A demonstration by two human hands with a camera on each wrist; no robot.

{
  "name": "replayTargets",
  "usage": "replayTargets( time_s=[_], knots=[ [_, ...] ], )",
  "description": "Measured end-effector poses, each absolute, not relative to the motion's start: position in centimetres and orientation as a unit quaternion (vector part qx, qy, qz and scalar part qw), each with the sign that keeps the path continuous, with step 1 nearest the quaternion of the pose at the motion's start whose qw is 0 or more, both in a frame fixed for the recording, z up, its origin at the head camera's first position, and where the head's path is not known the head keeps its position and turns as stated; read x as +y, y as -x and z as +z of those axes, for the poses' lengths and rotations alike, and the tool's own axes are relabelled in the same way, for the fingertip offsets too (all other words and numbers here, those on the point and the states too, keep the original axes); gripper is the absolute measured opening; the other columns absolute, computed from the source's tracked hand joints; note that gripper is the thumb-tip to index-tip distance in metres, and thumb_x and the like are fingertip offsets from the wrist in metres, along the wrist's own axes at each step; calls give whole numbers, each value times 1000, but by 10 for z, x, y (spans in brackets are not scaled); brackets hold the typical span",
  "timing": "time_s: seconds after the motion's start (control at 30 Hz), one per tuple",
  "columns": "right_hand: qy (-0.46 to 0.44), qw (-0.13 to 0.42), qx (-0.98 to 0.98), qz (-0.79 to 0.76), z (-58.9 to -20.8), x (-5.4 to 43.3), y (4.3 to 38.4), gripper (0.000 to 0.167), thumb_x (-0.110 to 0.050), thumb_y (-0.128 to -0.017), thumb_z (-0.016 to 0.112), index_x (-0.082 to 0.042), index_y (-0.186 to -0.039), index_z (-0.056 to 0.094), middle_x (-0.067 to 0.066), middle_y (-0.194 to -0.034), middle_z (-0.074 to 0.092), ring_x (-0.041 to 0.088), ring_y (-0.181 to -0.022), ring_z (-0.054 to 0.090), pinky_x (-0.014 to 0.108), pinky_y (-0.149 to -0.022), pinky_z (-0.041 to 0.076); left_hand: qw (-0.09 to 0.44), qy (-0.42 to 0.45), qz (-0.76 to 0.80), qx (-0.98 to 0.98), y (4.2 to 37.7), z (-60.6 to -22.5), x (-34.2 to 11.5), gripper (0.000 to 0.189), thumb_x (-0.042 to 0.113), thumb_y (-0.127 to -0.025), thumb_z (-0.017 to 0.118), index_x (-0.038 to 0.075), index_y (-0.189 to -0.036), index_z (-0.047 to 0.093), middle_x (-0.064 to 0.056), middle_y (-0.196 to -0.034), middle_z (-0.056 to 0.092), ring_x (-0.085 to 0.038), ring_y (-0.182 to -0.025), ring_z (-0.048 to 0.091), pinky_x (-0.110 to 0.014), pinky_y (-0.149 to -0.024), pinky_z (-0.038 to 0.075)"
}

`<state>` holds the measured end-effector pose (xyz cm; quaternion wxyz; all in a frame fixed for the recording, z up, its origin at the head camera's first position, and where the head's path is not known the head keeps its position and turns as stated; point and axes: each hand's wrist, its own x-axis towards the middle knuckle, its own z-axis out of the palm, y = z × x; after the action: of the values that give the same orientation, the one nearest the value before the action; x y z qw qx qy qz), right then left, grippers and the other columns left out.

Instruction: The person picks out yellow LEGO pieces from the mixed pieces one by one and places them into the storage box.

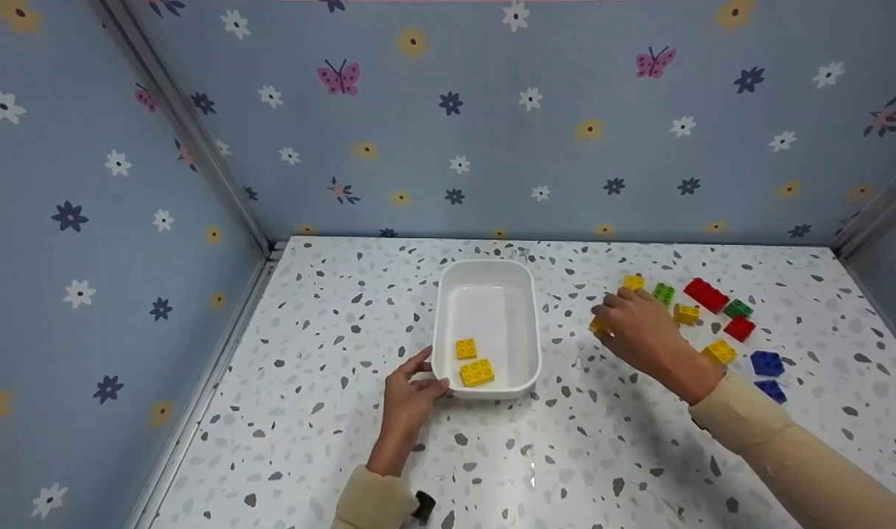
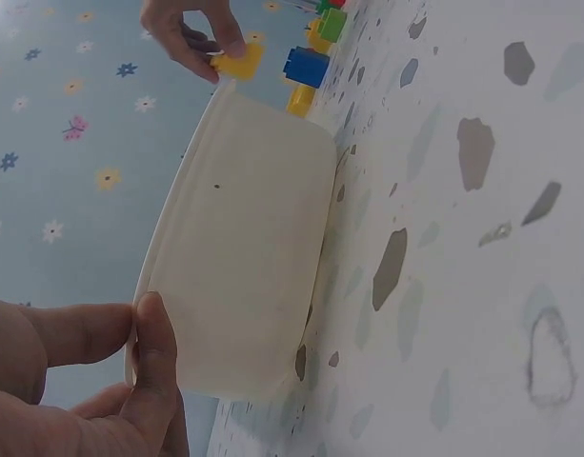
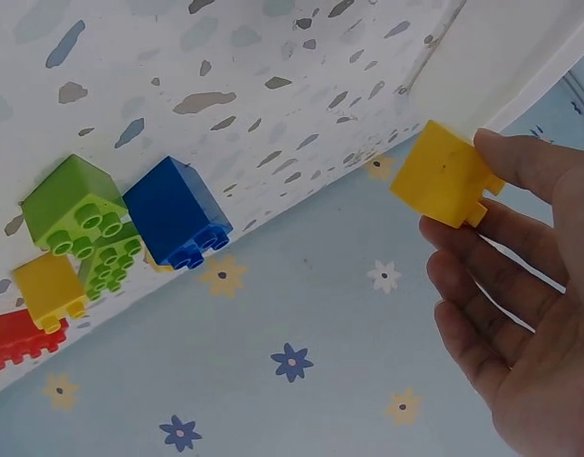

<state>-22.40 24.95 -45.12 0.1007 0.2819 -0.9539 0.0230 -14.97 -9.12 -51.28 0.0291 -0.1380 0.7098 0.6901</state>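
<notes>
A white plastic container (image 1: pixel 487 294) stands on the speckled table. My left hand (image 1: pixel 407 397) pinches its rim at the near left corner; the left wrist view shows thumb and fingers on either side of that rim (image 2: pixel 137 328). Inside lie two yellow toy bricks, a smaller one (image 1: pixel 466 349) and a longer one (image 1: pixel 477 372). My right hand (image 1: pixel 642 330), to the right of the container, holds a yellow brick (image 3: pixel 442 176) between thumb and fingertips. In the head view this hand covers most of that brick.
Loose bricks lie on the right side: red (image 1: pixel 706 295), light green (image 1: pixel 664 294), dark green (image 1: pixel 738 308), yellow (image 1: pixel 719 352) and blue (image 1: pixel 767 363). In the right wrist view a blue brick (image 3: pixel 177 209) sits beside a green one (image 3: pixel 72 205). A flowered wall (image 1: pixel 492 147) borders the table's back.
</notes>
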Motion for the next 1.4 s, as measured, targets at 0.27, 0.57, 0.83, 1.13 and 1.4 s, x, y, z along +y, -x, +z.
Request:
replayTargets(
  time_s=[0.27, 0.57, 0.83, 1.13, 1.4],
  knots=[
    [-291, 105, -951, 18, -447, 243, 228, 20, -9, -87, 86, 1, -103, 79, 16, -97, 76, 35, -90, 63, 48, -85, 59, 28, 129, 695, 707, 149, -511, -91, 63, -10, -94, 69, -4, -154, 51, -23, -129, 57, -22, -95, 72, -34, -84, 66],
    [-313, 144, -939, 8, -444, 234, 234, 14, -7, -86, 85, 0, -96, 78, 16, -92, 75, 35, -86, 66, 47, -79, 59, 21, 124, 705, 698, 150, -510, -90, 65, -12, -91, 69, -6, -153, 50, -24, -127, 56, -30, -98, 73, -35, -81, 66],
    [-303, 115, -946, 5, -437, 222, 237, 22, -11, -90, 83, -1, -109, 80, 16, -103, 78, 36, -94, 69, 47, -87, 61, 24, 122, 701, 702, 149, -511, -91, 65, -11, -92, 69, -5, -153, 50, -23, -126, 57, -27, -95, 73, -34, -81, 66],
    [-305, 102, -947, 3, -432, 209, 240, 19, -13, -90, 84, -3, -105, 80, 14, -99, 77, 34, -94, 68, 47, -90, 61, 26, 121, 691, 712, 148, -512, -93, 64, -10, -92, 69, -3, -153, 51, -23, -127, 58, -25, -95, 73, -34, -83, 66],
    [-313, 116, -943, 3, -427, 198, 241, 19, -14, -90, 85, -3, -105, 80, 13, -100, 77, 33, -93, 68, 45, -90, 61, 26, 130, 687, 714, 148, -512, -92, 63, -10, -92, 69, -2, -153, 53, -21, -127, 59, -24, -95, 73, -34, -84, 66]
  ],
)
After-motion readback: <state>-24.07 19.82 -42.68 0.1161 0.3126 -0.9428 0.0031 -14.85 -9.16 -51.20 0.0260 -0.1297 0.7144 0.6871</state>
